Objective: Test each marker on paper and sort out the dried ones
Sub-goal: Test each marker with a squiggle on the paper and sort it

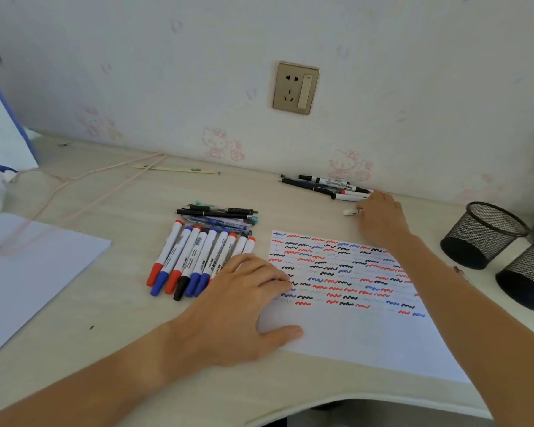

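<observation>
The left hand (244,300) lies flat and open, holding down the paper (352,328). The right hand (379,217) reaches the far pile of markers (324,186) by the wall; I cannot tell if it grips one. Keep the piles apart and the paper flat.

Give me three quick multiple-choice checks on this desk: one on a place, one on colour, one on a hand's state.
1. Where are the mesh cups?
A. right of the test sheet
B. left of it
C. on it

2. Which colours are the squiggles?
A. green, yellow
B. red, blue, black
C. black only

3. What is the left hand doing?
A. writing with a marker
B. pressing flat on the sheet's edge
C. lifted off the desk

Answers: 1 A, cups lie past its right edge; 2 B, all three colours show; 3 B, fingers and thumb lie straight on the paper.
</observation>
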